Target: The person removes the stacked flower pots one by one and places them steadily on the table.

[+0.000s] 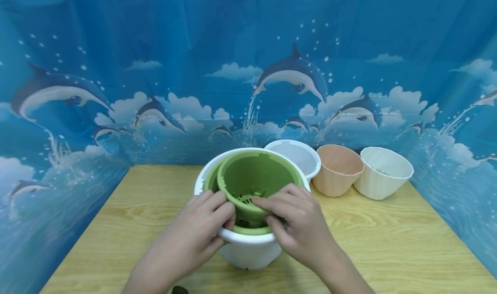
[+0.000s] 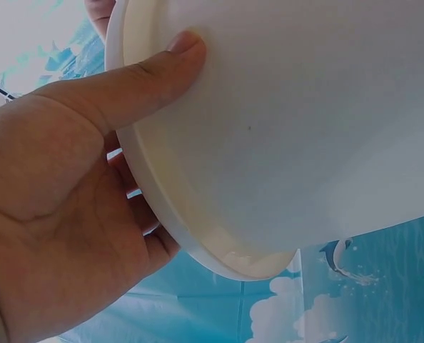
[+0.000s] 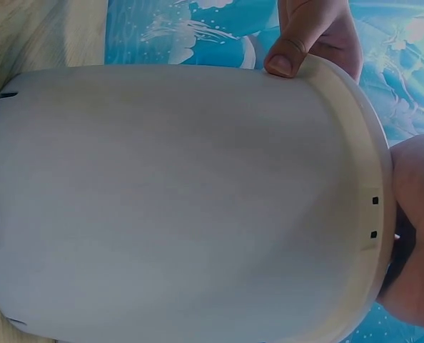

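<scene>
A white flowerpot [image 1: 250, 255] stands upright on the table, with a green pot [image 1: 252, 231] nested inside it. Within that sits a smaller, tilted green pot [image 1: 260, 169] with a slotted bottom. My left hand [image 1: 203, 225] grips the white pot's rim at the near left, fingers over the edge. In the left wrist view its thumb presses the white pot's outer wall [image 2: 305, 121]. At the near right, my right hand [image 1: 300, 220] pinches the smaller green pot's rim, index finger inside and thumb outside. The right wrist view shows part of this hand [image 3: 419, 236] beyond the white rim.
Behind to the right stand a white round pot [image 1: 297, 154], a peach faceted pot [image 1: 335, 179] and a cream faceted pot [image 1: 382, 184]. A small dark object [image 1: 179, 290] lies at the front of the wooden table [image 1: 128, 216]. A dolphin-print curtain [image 1: 217, 35] surrounds the table.
</scene>
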`<state>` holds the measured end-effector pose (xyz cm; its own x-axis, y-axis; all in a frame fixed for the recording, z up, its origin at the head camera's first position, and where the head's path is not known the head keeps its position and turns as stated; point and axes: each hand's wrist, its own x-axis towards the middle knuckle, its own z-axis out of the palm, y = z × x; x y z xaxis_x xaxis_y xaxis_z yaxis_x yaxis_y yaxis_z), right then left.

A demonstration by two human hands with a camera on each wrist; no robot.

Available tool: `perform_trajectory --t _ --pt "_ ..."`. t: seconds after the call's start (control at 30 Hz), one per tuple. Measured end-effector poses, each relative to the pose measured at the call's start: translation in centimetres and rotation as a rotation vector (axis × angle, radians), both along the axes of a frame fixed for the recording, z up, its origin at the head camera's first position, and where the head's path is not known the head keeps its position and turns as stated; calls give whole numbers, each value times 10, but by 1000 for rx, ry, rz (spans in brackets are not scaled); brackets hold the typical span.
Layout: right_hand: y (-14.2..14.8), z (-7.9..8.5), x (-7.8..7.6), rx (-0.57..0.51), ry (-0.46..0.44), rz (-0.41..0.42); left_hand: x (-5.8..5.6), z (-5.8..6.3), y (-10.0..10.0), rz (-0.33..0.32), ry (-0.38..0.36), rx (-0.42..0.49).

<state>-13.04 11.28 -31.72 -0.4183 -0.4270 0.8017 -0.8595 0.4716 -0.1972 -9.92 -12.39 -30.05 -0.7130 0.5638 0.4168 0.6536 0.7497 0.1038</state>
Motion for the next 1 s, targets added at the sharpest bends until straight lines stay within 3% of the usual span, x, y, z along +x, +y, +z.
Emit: perform_trajectory --t 0.3,0.67,1.0 --pt "-1 1 1 -11 47 -12 0 -1 0 4 2 -11" --pt "-2 7 1 -139 188 1 0 -2 0 -5 16 -3" --pt "1 14 1 -188 230 10 0 -2 2 10 40 -7"
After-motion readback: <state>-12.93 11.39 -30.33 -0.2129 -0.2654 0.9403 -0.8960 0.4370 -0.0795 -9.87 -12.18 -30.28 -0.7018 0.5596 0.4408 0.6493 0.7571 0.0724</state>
